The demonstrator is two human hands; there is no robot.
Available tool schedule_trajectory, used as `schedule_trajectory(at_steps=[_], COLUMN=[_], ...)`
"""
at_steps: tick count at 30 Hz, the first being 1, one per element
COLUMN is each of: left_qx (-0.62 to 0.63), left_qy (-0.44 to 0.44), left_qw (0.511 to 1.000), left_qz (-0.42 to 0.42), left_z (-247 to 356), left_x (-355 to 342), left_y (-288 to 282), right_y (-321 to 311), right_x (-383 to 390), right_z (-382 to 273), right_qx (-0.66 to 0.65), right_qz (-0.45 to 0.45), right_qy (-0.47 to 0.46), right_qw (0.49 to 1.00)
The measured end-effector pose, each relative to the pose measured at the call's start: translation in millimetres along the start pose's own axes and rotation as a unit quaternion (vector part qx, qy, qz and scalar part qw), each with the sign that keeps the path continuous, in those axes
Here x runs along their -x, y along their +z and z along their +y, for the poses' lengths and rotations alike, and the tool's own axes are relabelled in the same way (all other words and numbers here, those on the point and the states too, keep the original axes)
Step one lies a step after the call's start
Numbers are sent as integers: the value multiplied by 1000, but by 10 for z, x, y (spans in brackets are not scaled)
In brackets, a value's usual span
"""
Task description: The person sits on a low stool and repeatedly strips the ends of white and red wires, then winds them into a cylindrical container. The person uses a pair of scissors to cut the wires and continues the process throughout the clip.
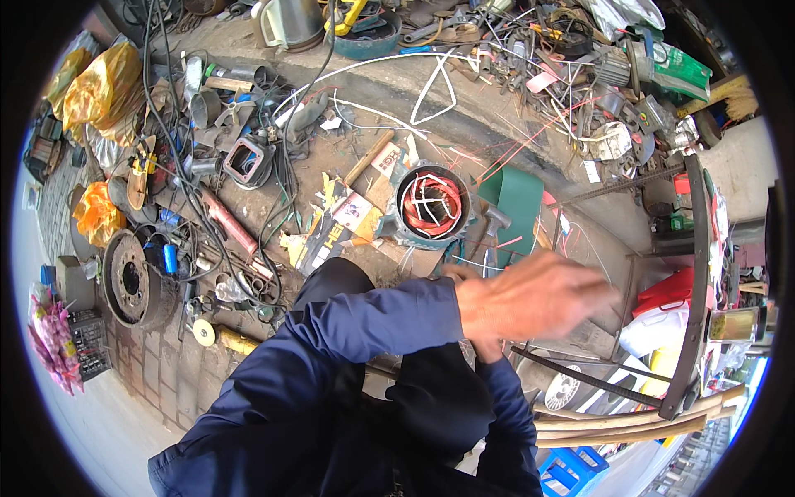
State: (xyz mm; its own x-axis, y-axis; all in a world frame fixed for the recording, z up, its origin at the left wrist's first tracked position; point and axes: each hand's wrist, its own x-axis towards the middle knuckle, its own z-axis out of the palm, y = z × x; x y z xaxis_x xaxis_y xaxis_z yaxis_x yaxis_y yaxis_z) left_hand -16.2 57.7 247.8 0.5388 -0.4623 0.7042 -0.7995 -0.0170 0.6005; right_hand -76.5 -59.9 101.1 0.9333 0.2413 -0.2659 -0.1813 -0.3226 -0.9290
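Note:
My left hand reaches across to the right, over my right forearm, and is smeared by motion; whether its fingers grip anything is unclear. Beneath it, my right hand is mostly hidden, with only the wrist side and a bit of finger showing. Just beyond both hands stands a round motor housing with red copper windings and white strips inside. A hammer lies to its right, against a curved green sheet.
A rusty metal frame stands close on the right. Cables, an empty motor casing, a wheel drum and a red cylinder crowd the left. Scrap parts and long white strips lie along the far step.

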Motion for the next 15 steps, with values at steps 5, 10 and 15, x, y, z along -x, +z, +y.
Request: schedule_trajectory(at_steps=[5, 10, 15], left_qx=[18, 10, -9], left_qy=[65, -398, -477], left_qw=[946, 853, 860], left_qz=[316, 338, 182], left_z=[114, -981, -1435], left_x=[325, 1277, 1787], left_y=[-410, -1108, -1224], right_y=[336, 501, 842], right_x=[-1153, -1522, -1004], right_z=[-53, -288, -520], right_qx=[98, 26, 109], right_qz=[52, 83, 18], right_qy=[-258, -74, -100], right_qw=[960, 993, 989])
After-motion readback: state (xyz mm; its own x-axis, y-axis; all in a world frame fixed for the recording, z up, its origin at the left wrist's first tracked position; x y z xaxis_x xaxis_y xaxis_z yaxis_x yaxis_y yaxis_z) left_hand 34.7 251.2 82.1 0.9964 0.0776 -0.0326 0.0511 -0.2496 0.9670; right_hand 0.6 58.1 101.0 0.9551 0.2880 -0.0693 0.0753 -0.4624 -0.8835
